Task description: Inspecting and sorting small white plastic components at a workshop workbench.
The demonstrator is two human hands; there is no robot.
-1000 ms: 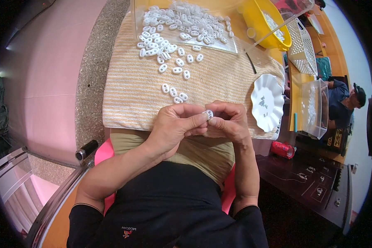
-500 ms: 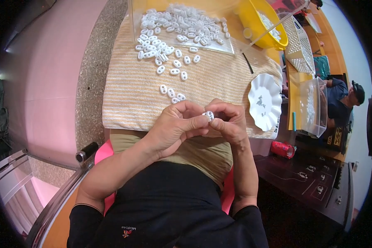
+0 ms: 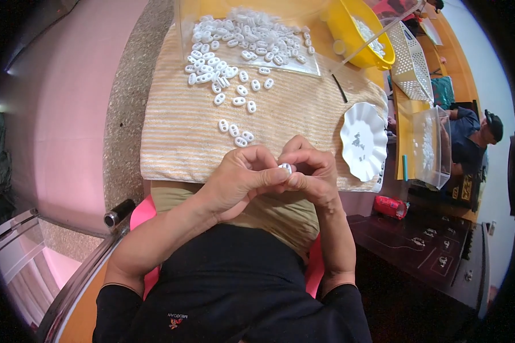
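While pinched in the closed grip of left hand (image 3: 237, 178) and right hand (image 3: 316, 173), appears as partly hidden, rounded white piece (image 3: 285, 167) with darker openings.

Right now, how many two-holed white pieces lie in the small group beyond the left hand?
4, from left: farthest piece, second piece, nearest piece by the left hand, rightmost piece. The hand could hide more.

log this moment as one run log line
left hand: pinching white piece | right hand: fingers at same piece | ahead: loose pieces on towel | right: wavy plate, grey bits
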